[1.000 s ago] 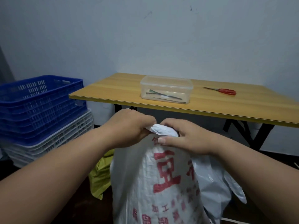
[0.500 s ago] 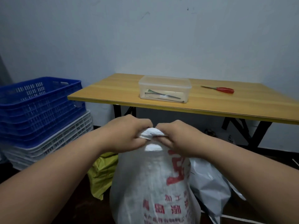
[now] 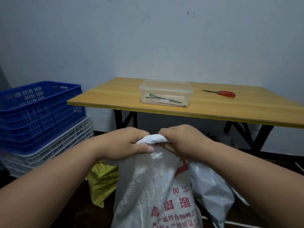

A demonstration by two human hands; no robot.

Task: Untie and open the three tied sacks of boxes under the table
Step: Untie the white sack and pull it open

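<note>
Head view: both hands, left hand and right hand, grip the bunched neck of a white woven plastic sack with red print, standing in front of the wooden tabletop. A yellow-green sack and a grey plastic sack flank it.
</note>
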